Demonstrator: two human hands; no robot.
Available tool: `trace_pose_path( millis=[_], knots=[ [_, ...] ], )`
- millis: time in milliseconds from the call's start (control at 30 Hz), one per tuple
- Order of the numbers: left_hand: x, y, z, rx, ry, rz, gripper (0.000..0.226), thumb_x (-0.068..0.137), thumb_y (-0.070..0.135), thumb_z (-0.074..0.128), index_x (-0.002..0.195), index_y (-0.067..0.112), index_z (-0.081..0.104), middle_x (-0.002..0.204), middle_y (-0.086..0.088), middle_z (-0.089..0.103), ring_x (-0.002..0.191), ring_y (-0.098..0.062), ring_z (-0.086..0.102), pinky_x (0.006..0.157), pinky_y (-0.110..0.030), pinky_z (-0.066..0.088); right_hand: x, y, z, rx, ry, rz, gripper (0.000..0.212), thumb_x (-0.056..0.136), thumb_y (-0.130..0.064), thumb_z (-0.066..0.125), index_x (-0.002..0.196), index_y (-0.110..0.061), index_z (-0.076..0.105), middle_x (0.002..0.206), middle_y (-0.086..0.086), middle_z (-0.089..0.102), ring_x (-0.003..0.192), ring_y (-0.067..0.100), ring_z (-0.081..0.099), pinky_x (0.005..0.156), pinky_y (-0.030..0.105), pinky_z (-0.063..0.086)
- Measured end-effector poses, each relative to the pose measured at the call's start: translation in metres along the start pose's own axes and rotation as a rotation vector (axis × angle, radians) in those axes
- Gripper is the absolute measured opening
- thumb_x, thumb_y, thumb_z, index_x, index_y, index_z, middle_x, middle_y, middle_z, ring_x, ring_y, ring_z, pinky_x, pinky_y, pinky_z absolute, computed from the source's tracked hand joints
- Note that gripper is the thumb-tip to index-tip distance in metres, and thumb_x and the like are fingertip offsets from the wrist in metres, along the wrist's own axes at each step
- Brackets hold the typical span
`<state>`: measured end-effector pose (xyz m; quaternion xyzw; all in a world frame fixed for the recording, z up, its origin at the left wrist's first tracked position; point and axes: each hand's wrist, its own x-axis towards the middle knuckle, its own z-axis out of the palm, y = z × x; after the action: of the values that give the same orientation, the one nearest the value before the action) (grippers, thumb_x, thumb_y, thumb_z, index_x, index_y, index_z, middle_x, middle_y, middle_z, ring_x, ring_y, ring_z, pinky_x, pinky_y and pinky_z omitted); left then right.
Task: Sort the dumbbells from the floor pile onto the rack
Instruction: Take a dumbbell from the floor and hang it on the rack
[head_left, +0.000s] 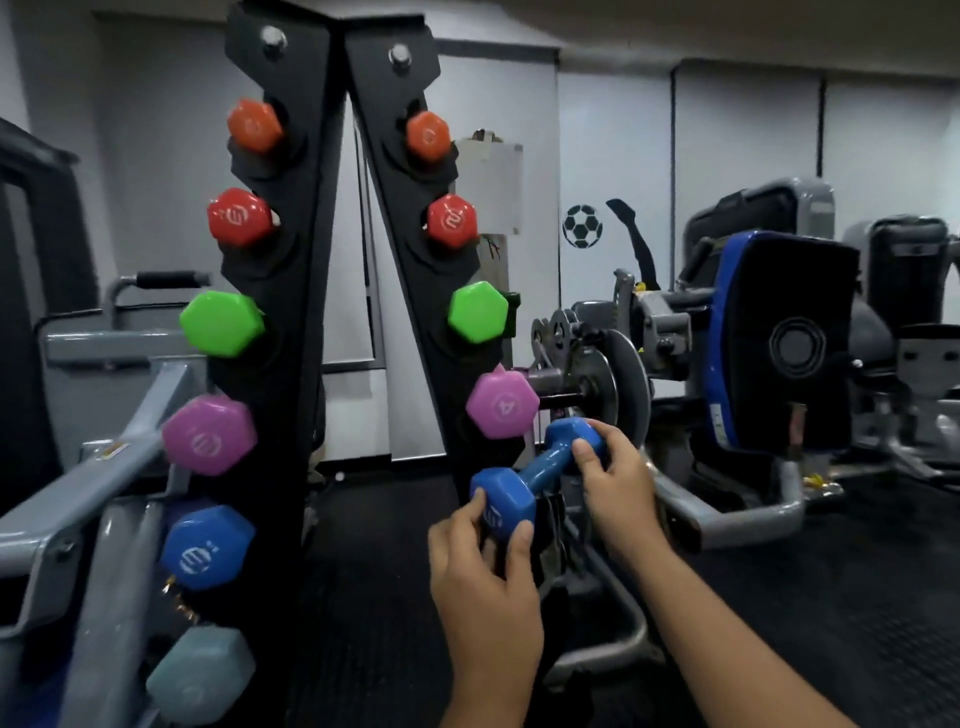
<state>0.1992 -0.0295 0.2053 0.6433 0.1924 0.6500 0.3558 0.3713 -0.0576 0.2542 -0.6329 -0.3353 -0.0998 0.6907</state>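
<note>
Head view: both hands' fingers grip one blue dumbbell (535, 480); ten dumbbell heads line rack (306, 218).

grey gym machine (675, 332), football wall sticker (582, 226)

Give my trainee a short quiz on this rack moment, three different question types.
1. True or false: both hands grip the blue dumbbell.
2. Which colour sits directly above the held dumbbell on the rack's right column? A) green B) purple C) orange
3. Fill in: the left hand holds the ___ head, the right hand the far one.

Key: 1 true; 2 B, the purple dumbbell; 3 near.
</note>
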Motion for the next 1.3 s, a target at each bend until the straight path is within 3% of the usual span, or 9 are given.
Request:
trace_pose_path(
  millis=[133,233,367,467,567,800,1000,1133,1300],
  knots=[
    [-0.010,-0.005,0.031,0.157,-0.152,0.314,0.056,0.101,0.019,0.061,0.154,0.014,0.047,0.169,-0.005,0.026,0.157,-0.015,0.021,0.126,-0.030,0.020,0.027,0.023,0.031,0.037,-0.145,-0.009,0.023,0.101,-0.015,0.065,0.122,-0.024,0.069,0.112,-0.005,0.074,0.107,0.015,0.069,0.104,0.047,0.055],
    [-0.006,-0.007,0.046,0.326,-0.332,0.395,0.060,0.107,0.023,0.047,0.161,0.004,0.028,0.174,-0.005,0.004,0.160,-0.015,-0.004,0.129,-0.035,-0.002,0.039,0.027,0.042,0.119,-0.289,-0.003,0.024,0.101,-0.011,0.066,0.112,-0.031,0.070,0.109,-0.007,0.075,0.100,0.007,0.070,0.093,0.035,0.056],
    [0.003,-0.029,0.033,0.599,-0.355,0.605,0.063,0.099,0.008,0.060,0.156,-0.003,0.036,0.170,-0.015,0.020,0.160,-0.026,0.011,0.129,-0.046,0.017,0.042,0.032,0.040,0.174,-0.321,-0.033,0.025,0.102,-0.010,0.066,0.112,-0.032,0.070,0.108,-0.005,0.076,0.099,0.007,0.071,0.093,0.032,0.056],
    [0.016,-0.041,0.013,0.548,-0.342,0.603,0.063,0.101,0.019,0.066,0.156,0.001,0.040,0.167,-0.012,0.030,0.159,-0.028,0.016,0.127,-0.044,0.025,0.037,0.038,0.047,0.172,-0.237,-0.073,0.021,0.100,-0.023,0.067,0.116,-0.035,0.072,0.110,-0.006,0.078,0.103,0.013,0.074,0.095,0.040,0.060],
    [0.028,-0.049,-0.005,0.581,-0.400,0.587,0.080,0.096,0.040,0.070,0.161,0.013,0.032,0.169,-0.007,0.026,0.159,-0.023,0.015,0.126,-0.029,0.022,0.032,0.039,0.053,0.238,-0.215,-0.038,0.027,0.095,-0.034,0.067,0.122,-0.031,0.073,0.113,-0.003,0.078,0.106,0.020,0.075,0.097,0.049,0.060],
    [0.039,-0.070,-0.019,0.551,-0.411,0.693,0.084,0.089,0.021,0.082,0.160,0.021,0.036,0.158,-0.009,0.039,0.151,-0.021,0.038,0.112,-0.038,0.049,0.034,0.043,0.048,0.318,-0.260,0.017,0.023,0.100,-0.027,0.070,0.123,-0.032,0.073,0.113,0.004,0.077,0.107,0.024,0.074,0.097,0.050,0.060],
    [0.040,-0.050,-0.001,0.444,-0.382,0.709,0.073,0.089,0.009,0.080,0.154,0.009,0.047,0.160,-0.014,0.042,0.153,-0.024,0.034,0.119,-0.037,0.040,0.039,0.043,0.050,0.391,-0.255,0.061,0.018,0.105,-0.010,0.062,0.119,-0.014,0.071,0.098,0.003,0.078,0.088,0.009,0.074,0.080,0.026,0.059],
    [0.048,-0.041,0.018,0.520,-0.392,0.701,0.071,0.092,0.009,0.075,0.156,0.009,0.044,0.164,-0.016,0.036,0.155,-0.026,0.029,0.120,-0.037,0.039,0.055,0.034,0.053,0.319,-0.303,0.101,0.016,0.105,-0.006,0.058,0.109,-0.018,0.069,0.089,-0.004,0.074,0.072,-0.002,0.070,0.068,0.016,0.055],
    [0.042,-0.059,0.013,0.610,-0.327,0.715,0.071,0.095,0.014,0.074,0.156,0.003,0.040,0.164,-0.017,0.034,0.156,-0.029,0.028,0.122,-0.049,0.036,0.052,0.026,0.069,0.179,-0.625,0.158,0.032,0.104,0.007,0.048,0.103,-0.019,0.068,0.078,-0.006,0.075,0.067,0.003,0.070,0.066,0.021,0.056]
  ],
)
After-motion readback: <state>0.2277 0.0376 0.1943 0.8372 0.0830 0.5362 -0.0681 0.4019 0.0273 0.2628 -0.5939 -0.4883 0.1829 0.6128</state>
